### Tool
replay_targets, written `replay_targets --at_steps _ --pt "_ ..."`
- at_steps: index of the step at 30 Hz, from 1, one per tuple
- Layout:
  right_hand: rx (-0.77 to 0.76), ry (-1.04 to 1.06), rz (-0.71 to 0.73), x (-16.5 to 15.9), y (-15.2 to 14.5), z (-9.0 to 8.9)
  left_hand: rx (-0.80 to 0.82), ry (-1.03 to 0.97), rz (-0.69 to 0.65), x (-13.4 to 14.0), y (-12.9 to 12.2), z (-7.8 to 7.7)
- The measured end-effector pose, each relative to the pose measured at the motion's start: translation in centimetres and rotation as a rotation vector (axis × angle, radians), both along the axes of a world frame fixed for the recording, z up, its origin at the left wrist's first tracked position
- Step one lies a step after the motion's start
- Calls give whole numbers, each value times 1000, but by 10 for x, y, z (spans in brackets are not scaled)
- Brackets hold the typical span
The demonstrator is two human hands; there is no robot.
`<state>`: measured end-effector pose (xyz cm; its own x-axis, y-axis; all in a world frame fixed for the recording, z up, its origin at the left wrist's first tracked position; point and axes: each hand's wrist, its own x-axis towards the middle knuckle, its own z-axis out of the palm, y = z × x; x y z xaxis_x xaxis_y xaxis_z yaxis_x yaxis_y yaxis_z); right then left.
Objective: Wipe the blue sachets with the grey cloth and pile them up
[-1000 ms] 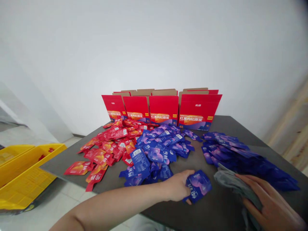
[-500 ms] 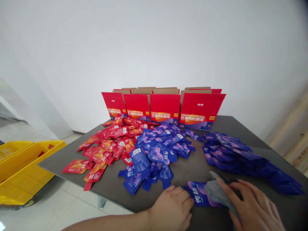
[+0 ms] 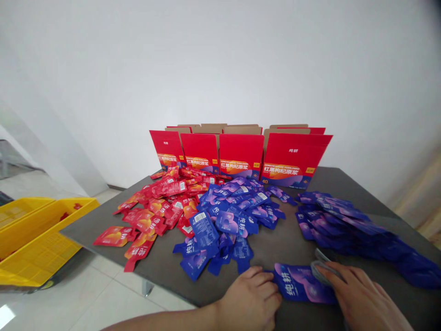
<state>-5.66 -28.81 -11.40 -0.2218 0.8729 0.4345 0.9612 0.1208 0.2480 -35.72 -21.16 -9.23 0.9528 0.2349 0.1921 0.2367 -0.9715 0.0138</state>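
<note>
- Head view, grip: see left hand [image 3: 253,296] curled closely over the left end of a blue pouch [image 3: 298,282]; cannot tell exact fingertip placement, partly hidden.
- Note right hand [image 3: 365,294] gathered round a grey cloth [image 3: 322,275], pressed to the pouch face toward its right end.
- Locate the pouch between both hands, seemingly flat on the dark table [image 3: 272,246], printed face up, apart from the loose blue pile [image 3: 227,220] beyond the left hand.
- Beyond the right hand and stretching right, note the overlapping blue row [image 3: 344,225]; beyond and left of the left hand, red pouches [image 3: 155,211]; farthest from both hands, printed boxes [image 3: 243,154].
- For good execution (judgement): anchor the left end firmly, draw the cloth away from the anchoring hand with light, even pressure, and cover edges as well as middle. Avoid pushing toward the left hand: likely soft, apt to buckle. Keep the right wrist clear of the blue row.
- Versus 1.0 s ago: then tilted in the left hand, apart from the cloth; now laid down, in contact with it.
- Versus 0.5 s ago: more printed face exposed beside the left hand, with cloth nearer the right end.
</note>
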Motion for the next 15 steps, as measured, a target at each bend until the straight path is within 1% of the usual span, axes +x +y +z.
replay_targets --at_steps 2,3,5,8,10,12,13,15 --pt "-33 25 -38 4 -2 5 -13 -22 -12 1 1 -4" --pt "-29 38 -32 -2 -1 9 -22 -30 -17 1 1 -6" --pt "-15 69 16 -27 3 18 -37 -40 -24 1 1 -7" --pt "6 119 116 -74 16 28 -59 -37 -11 0 -1 -3" --pt "13 117 134 -92 26 31 -80 -11 8 -1 -2 1" --pt "-2 93 107 -92 32 31 -96 17 18 -2 -3 3" --pt "-15 77 85 -84 33 30 -101 23 20 -2 -3 3" --pt "-31 30 38 -60 29 26 -110 13 20 -2 -2 1"
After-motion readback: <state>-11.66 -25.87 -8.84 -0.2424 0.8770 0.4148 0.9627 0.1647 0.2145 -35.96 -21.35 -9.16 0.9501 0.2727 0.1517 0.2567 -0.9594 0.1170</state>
